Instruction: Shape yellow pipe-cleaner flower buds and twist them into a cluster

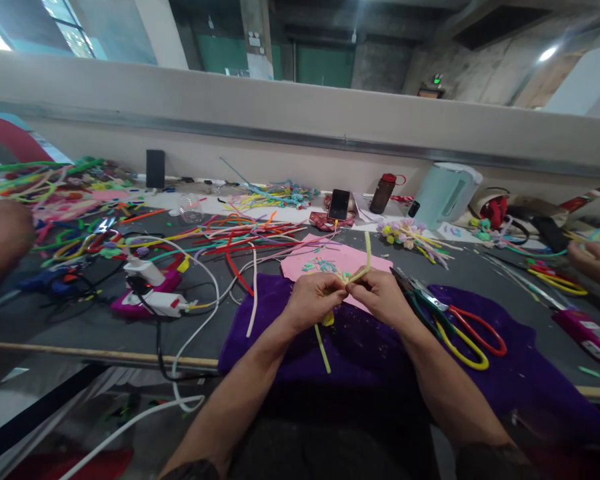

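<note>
Tabletop (pixel 105 337) fronts pale partition (pixel 290 113) — yellow stem (pixel 368 252) (held).

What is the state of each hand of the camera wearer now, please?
Left hand: closed, pinching yellow fuzzy stem; whether one piece or several, I cannot tell.
Right hand: closed, also pinching yellow fuzzy stem.

Table (pixel 95 333) carries purple cloth (pixel 365 347), apparently 2 power strips (pixel 170 284).
</note>
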Motion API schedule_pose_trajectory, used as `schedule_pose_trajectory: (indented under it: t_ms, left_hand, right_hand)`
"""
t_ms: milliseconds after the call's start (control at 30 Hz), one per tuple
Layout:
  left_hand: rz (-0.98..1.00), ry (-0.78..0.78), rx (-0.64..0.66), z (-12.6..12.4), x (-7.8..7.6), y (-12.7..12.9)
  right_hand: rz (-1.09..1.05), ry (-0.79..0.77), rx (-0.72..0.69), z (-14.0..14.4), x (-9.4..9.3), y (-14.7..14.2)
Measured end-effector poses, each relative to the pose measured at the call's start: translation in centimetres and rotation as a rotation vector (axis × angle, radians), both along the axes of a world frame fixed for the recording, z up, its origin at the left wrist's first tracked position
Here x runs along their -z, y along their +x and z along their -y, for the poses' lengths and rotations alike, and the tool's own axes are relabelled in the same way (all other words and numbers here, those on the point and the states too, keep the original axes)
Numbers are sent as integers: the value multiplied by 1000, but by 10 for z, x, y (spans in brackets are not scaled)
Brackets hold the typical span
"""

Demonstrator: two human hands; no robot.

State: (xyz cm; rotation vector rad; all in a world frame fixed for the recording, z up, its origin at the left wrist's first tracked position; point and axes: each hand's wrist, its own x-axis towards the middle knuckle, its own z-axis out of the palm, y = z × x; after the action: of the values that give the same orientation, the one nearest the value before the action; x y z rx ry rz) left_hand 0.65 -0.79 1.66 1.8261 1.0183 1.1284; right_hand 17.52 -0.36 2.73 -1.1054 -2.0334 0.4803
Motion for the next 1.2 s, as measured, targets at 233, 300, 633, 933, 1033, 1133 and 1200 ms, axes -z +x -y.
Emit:
schedule_pose_trajectory:
  t_ms: [233, 300, 633, 933, 1033, 1133, 1200]
  left_hand:
    - [292, -220, 1, -5, -4, -6]
    - [444, -342, 40, -7, -6, -11]
    - [617, -641, 329, -4, -4, -14]
    - [574, -659, 353, -6, -1, -15]
    - [515, -618, 344, -5, -4, -15]
    - [445, -570, 334, -5, -4, -16]
    - [417, -535, 320, -5, -3, -17]
  right_hand:
    - [-187, 297, 126, 9, -2, -3]
    - [-205, 362, 80, 11, -2, -5]
    - [-326, 179, -104, 6, 9, -13]
    - [2, 412, -156, -1, 18, -1]
    - [44, 412, -80, 0, 16, -2]
    - [35, 422, -45, 4, 10, -1]
    - [47, 418, -53, 6, 6, 0]
